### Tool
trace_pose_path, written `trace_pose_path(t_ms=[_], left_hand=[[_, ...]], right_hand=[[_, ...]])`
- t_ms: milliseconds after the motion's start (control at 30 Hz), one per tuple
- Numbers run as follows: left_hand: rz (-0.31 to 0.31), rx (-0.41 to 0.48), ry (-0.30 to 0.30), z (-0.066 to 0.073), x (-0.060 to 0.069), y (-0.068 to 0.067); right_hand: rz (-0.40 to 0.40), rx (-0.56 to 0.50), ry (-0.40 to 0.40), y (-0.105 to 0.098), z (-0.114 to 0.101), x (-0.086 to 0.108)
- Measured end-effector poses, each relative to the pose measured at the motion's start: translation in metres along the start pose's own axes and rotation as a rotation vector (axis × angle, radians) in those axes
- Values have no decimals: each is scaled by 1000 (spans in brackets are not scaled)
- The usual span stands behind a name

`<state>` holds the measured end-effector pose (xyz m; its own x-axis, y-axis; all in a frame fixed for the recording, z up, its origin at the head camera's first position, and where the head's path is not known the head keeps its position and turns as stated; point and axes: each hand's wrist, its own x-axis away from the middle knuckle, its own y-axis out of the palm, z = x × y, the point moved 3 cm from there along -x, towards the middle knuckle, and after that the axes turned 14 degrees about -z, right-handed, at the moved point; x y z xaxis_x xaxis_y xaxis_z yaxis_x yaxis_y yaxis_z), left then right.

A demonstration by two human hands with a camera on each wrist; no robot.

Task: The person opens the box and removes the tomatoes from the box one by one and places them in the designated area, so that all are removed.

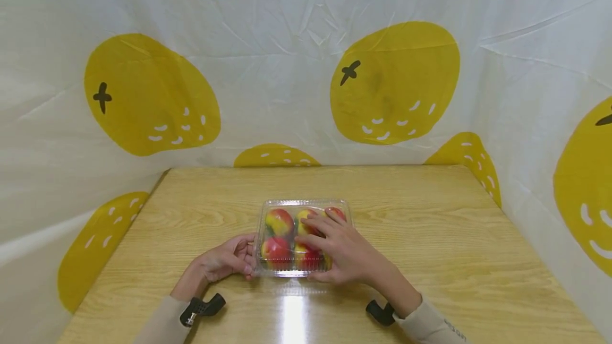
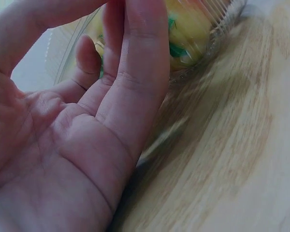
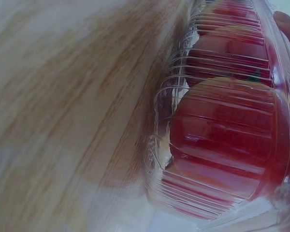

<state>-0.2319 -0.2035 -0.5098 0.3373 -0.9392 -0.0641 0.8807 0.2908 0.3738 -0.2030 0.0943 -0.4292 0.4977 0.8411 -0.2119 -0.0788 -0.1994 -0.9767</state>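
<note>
A clear plastic clamshell box [image 1: 282, 273] holds several red-and-yellow fruits [image 1: 279, 222] and sits on the wooden table. Green bits show beside the fruit [image 2: 188, 34] in the left wrist view. At the box's left edge, my left hand [image 1: 227, 259] holds the rim between thumb and curled fingers. My right hand [image 1: 346, 251] rests over the right part of the lid, fingers spread across the top and thumb by the front rim. In the right wrist view, the box's ribbed front wall [image 3: 222, 130] is close, with red fruit behind it.
The wooden table [image 1: 430, 238] extends around the box on all sides. White sheeting [image 1: 277, 94] printed with large yellow fruits hangs behind the table and along both sides. Black devices [image 1: 203, 306] are strapped at both wrists.
</note>
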Motion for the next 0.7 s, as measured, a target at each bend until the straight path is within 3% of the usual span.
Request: trace_pose_path(t_ms=[700], left_hand=[[-15,35,27,1,-3,3]], right_hand=[[-7,4,-7,-1,3,-2]])
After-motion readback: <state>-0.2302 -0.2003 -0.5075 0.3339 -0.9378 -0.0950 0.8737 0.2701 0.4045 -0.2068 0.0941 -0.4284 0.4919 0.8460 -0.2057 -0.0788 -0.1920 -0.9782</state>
